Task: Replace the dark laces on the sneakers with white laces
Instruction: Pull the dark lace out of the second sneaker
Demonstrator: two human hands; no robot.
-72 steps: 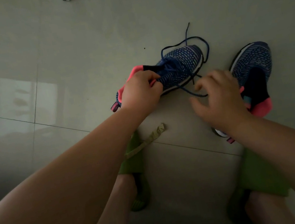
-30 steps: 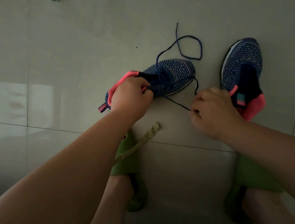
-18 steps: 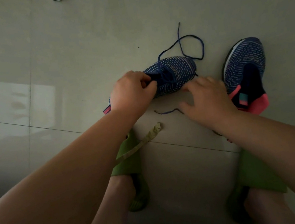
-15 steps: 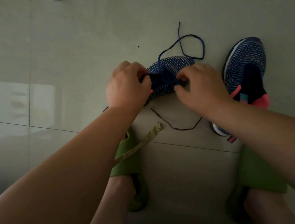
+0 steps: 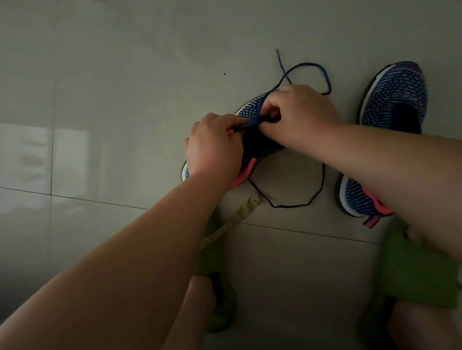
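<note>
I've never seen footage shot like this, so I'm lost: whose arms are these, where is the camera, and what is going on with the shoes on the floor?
There is no machine here. A person wears a wide-angle camera on the head, looking forward and down, so the two bare arms are their own. The left hand grips the near sneaker by its opening. The right hand has its fingers curled at the lace area of that shoe, apparently pinching the dark lace; the exact contact is hidden. The lace is partly pulled out: one loop lies on the tile floor near the person, another beyond the shoe. A second sneaker stands to the right, showing no lace. No white laces are visible.
</note>
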